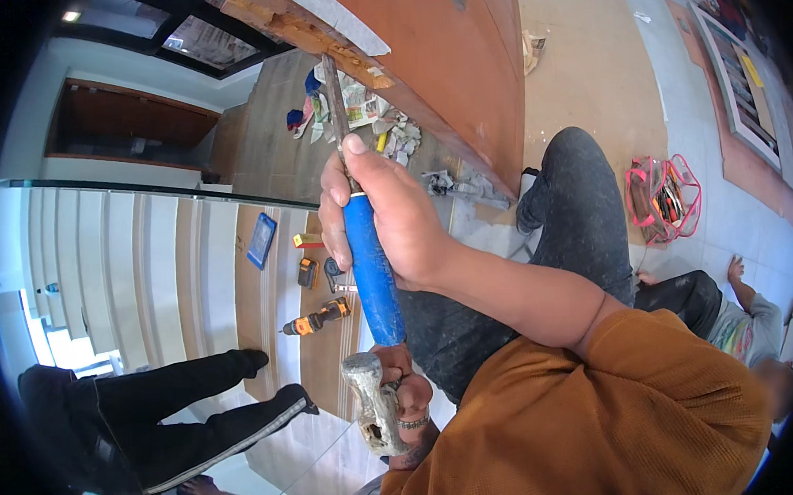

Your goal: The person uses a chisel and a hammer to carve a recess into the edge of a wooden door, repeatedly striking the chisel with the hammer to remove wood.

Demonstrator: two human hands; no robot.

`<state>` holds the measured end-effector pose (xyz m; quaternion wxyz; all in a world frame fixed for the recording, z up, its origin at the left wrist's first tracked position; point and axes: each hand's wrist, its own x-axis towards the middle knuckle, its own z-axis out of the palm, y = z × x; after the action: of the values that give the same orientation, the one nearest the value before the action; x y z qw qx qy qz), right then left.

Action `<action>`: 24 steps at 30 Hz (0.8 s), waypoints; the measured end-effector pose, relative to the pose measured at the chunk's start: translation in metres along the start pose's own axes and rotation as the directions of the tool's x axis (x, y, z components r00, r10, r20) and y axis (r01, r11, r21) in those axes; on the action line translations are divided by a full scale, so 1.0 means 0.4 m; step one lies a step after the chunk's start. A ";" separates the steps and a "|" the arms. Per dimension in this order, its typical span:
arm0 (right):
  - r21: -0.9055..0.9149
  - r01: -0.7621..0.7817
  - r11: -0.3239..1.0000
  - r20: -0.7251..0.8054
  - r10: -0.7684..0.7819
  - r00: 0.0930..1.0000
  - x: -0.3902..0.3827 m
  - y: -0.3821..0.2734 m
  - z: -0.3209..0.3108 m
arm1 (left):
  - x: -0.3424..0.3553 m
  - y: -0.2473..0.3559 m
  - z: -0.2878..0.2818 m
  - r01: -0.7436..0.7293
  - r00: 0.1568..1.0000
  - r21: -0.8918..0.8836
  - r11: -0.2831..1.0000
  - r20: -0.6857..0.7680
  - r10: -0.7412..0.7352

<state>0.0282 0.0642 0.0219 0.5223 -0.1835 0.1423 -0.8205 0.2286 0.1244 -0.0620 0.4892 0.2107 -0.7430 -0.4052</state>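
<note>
My right hand (379,211) grips a chisel with a blue handle (372,288); its thumb lies along the metal shaft (333,91), whose end meets the chipped edge (353,53) of a reddish wooden panel (445,42). Below it, my left hand (406,396) is closed on a hammer, its worn metal head (371,406) at the butt of the blue handle; whether they touch I cannot tell. The hammer's handle is mostly hidden. My dark-trousered leg (572,213) is bent beside the panel.
A co-worker's legs (155,400) are at lower left by steps (194,265) and a cordless drill (316,319). Another person (758,329) sits at right, near a tool bag (664,200) and framed panel (744,91). Torn newspaper (401,141) lies under the wooden panel.
</note>
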 end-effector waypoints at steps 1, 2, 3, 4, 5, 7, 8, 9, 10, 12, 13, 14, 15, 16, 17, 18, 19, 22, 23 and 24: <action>0.000 -0.001 1.000 0.001 0.001 1.000 -0.002 0.001 0.001 | -0.007 -0.007 -0.004 0.000 1.000 0.001 1.000 -0.002 0.000; -0.021 0.005 1.000 0.024 -0.004 1.000 -0.004 0.002 0.002 | -0.021 -0.020 -0.009 -0.014 0.998 0.088 0.996 -0.059 0.019; -0.042 0.010 0.999 0.046 -0.008 0.999 -0.006 0.005 0.002 | -0.029 -0.026 -0.012 -0.020 0.993 0.174 0.984 -0.115 0.041; -0.043 0.008 0.999 0.046 -0.006 0.999 -0.006 0.007 0.002 | -0.031 -0.026 -0.014 -0.019 0.992 0.174 0.985 -0.116 0.040; -0.027 0.006 1.000 0.043 -0.005 0.999 -0.007 0.010 0.003 | -0.031 -0.025 -0.015 -0.009 0.992 0.169 0.986 -0.121 0.030; -0.012 0.003 1.000 0.039 -0.003 0.999 -0.006 0.012 0.003 | -0.030 -0.021 -0.018 0.002 0.992 0.163 0.987 -0.125 0.019; -0.018 0.009 1.000 0.032 -0.008 0.999 -0.004 0.012 0.003 | -0.030 -0.018 -0.019 0.015 0.992 0.173 0.985 -0.129 0.007; -0.023 0.014 1.000 0.026 -0.014 1.000 -0.003 0.012 0.002 | -0.031 -0.016 -0.021 0.029 0.991 0.185 0.982 -0.134 -0.004; -0.023 0.013 1.000 0.026 -0.013 1.000 -0.004 0.012 0.003 | -0.032 -0.017 -0.022 0.029 0.991 0.185 0.982 -0.134 -0.004; -0.008 0.012 1.000 0.034 -0.012 0.999 -0.005 0.010 0.006 | -0.037 -0.021 -0.025 0.021 0.990 0.160 0.987 -0.141 0.002; -0.009 0.012 1.000 0.034 -0.011 0.999 -0.005 0.010 0.008 | -0.037 -0.022 -0.025 0.021 0.990 0.160 0.987 -0.142 0.002; -0.008 0.013 1.000 0.033 -0.013 0.999 -0.006 0.008 0.010 | -0.037 -0.022 -0.025 0.013 0.990 0.153 0.988 -0.143 0.009; -0.006 0.014 1.000 0.031 -0.014 0.999 -0.006 0.007 0.010 | -0.033 -0.021 -0.022 0.005 0.990 0.147 0.989 -0.143 0.016; -0.006 0.014 1.000 0.031 -0.014 0.999 -0.005 0.008 0.008 | -0.025 -0.012 -0.019 0.005 0.990 0.147 0.989 -0.142 0.016; -0.009 0.014 1.000 0.028 -0.014 1.000 -0.004 0.011 0.006 | -0.011 0.003 -0.013 0.024 0.995 0.090 0.996 -0.094 -0.016; -0.013 0.013 1.000 0.026 -0.013 1.000 -0.003 0.013 0.005 | -0.004 0.012 -0.010 0.046 0.998 0.033 0.998 -0.044 -0.045; -0.014 0.013 1.000 0.025 -0.013 1.000 -0.003 0.013 0.005 | -0.007 0.009 -0.009 0.047 0.998 0.033 0.998 -0.044 -0.045; -0.013 0.013 1.000 0.023 -0.013 1.000 -0.004 0.012 0.009 | -0.020 -0.003 -0.009 0.048 0.992 0.072 0.996 -0.123 -0.038; -0.011 0.011 1.000 0.017 -0.011 1.000 -0.005 0.011 0.011 | -0.022 -0.007 -0.012 0.041 0.991 0.079 0.996 -0.127 -0.031; -0.011 0.010 1.000 0.011 -0.010 1.000 -0.006 0.010 0.011 | -0.024 -0.009 -0.013 0.035 0.991 0.085 0.996 -0.132 -0.024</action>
<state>0.0343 0.0646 0.0238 0.5181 -0.1913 0.1431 -0.8212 0.2372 0.1271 -0.0693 0.5212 0.2688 -0.7231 -0.3650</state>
